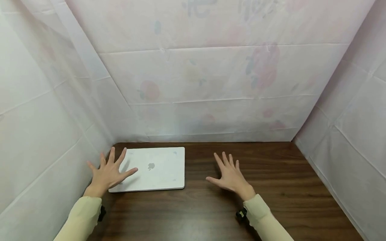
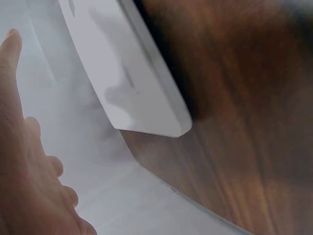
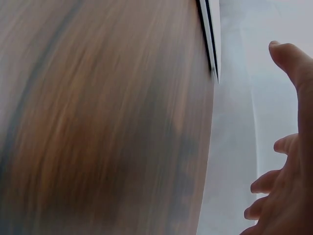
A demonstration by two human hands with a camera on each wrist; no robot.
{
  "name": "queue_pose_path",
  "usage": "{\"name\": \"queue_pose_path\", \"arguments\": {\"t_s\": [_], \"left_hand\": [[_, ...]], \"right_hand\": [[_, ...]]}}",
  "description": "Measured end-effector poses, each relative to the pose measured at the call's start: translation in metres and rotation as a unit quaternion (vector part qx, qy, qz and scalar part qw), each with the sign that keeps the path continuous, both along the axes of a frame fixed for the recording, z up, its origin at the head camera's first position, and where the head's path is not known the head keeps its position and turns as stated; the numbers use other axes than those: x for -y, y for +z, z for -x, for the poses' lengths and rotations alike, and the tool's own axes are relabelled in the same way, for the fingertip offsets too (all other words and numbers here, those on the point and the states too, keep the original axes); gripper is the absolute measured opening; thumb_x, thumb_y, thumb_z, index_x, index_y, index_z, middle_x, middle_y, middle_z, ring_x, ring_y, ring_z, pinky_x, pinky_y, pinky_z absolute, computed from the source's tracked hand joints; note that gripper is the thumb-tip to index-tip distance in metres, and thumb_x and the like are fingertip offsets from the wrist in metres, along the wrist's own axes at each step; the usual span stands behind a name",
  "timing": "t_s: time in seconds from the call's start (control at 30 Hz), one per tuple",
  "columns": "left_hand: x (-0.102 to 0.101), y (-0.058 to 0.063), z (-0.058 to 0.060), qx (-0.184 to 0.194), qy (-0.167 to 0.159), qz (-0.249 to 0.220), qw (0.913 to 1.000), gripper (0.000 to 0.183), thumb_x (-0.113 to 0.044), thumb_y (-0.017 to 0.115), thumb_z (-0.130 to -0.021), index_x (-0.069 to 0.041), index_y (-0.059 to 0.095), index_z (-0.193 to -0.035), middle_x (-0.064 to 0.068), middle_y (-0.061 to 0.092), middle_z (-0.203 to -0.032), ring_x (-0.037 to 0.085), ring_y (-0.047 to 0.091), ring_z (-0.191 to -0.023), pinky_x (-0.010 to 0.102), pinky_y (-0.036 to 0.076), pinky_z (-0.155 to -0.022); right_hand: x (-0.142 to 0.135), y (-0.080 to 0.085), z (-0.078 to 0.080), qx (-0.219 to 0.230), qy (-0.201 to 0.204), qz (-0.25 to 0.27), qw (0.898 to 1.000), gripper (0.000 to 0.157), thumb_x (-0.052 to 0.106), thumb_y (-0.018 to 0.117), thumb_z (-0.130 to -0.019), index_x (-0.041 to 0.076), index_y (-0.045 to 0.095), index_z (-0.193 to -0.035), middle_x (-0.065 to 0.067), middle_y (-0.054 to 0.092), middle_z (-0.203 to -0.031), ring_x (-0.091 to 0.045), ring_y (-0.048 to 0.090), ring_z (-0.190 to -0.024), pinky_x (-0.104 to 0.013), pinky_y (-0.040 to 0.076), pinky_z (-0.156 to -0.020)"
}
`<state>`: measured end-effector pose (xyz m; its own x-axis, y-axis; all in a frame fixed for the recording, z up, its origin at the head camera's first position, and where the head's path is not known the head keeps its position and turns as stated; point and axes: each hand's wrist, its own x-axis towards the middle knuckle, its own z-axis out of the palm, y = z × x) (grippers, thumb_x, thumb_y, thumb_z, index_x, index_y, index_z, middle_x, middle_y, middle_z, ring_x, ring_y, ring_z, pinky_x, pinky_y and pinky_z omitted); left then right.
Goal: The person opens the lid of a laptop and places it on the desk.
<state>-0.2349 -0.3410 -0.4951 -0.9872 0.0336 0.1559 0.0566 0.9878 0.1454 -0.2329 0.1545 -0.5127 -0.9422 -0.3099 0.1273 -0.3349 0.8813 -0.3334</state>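
Observation:
A closed silver laptop (image 1: pixel 164 167) with an apple logo on its lid lies on the dark wooden table, left of centre. My left hand (image 1: pixel 107 174) is spread above the laptop's left end, its fingers straight and holding nothing. In the left wrist view, a gap shows between that hand (image 2: pixel 34 161) and the laptop (image 2: pixel 146 98). To the right of the laptop, my right hand (image 1: pixel 231 177) hovers over the table with fingers fanned out and nothing in them. Only a thin edge of the laptop (image 3: pixel 213 44) appears in the right wrist view, apart from the right hand (image 3: pixel 288 171).
The wooden table (image 1: pixel 286 194) reaches back to a pale curtain (image 1: pixel 211 117) with faint fruit prints. More white sheeting stands along the left side (image 1: pixel 39 134) and the right side (image 1: pixel 352 134). A dark wrist device (image 1: pixel 241 214) sits at the right cuff.

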Motion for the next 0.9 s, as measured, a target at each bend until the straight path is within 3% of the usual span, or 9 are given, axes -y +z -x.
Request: {"name": "queue_pose_path", "arguments": {"t_s": [0.23,0.43,0.67,0.9], "left_hand": [[0.002,0.007,0.016,0.007,0.007,-0.011,0.9999,0.1,-0.085,0.043,-0.077,-0.038,0.002,-0.155,0.025,0.002,-0.16,0.062,-0.009,-0.138,0.083,-0.022,-0.082],[0.004,0.0,0.031,0.023,0.014,-0.027,0.9993,0.1,-0.085,0.041,-0.078,-0.036,0.0,-0.155,0.026,-0.002,-0.16,0.063,-0.007,-0.138,0.083,-0.023,-0.082],[0.002,-0.008,0.039,0.027,0.022,-0.052,0.998,0.101,-0.083,0.042,-0.08,-0.033,-0.002,-0.155,0.028,-0.001,-0.159,0.065,-0.003,-0.136,0.085,-0.02,-0.082],[-0.001,-0.013,0.048,0.048,0.031,-0.072,0.9958,0.104,-0.085,0.04,-0.078,-0.032,-0.005,-0.155,0.031,-0.002,-0.157,0.065,-0.009,-0.136,0.087,-0.013,-0.082]], "right_hand": [[0.035,-0.001,0.003,0.021,0.023,0.006,0.999,0.105,0.09,0.04,-0.073,0.038,-0.003,-0.154,-0.01,-0.004,-0.162,-0.044,0.002,-0.147,-0.069,0.006,-0.112],[0.062,-0.001,0.004,0.035,0.038,0.018,0.998,0.105,0.086,0.046,-0.074,0.041,-0.007,-0.152,-0.011,-0.005,-0.162,-0.041,-0.005,-0.147,-0.068,0.008,-0.113],[0.09,-0.006,0.005,0.032,0.069,0.026,0.997,0.106,0.083,0.05,-0.075,0.033,0.004,-0.156,-0.016,0.001,-0.162,-0.047,0.003,-0.146,-0.069,0.014,-0.111],[0.113,-0.008,0.009,0.032,0.087,0.022,0.995,0.106,0.084,0.048,-0.076,0.032,0.004,-0.156,-0.016,-0.002,-0.162,-0.046,0.005,-0.147,-0.067,0.016,-0.112]]}}
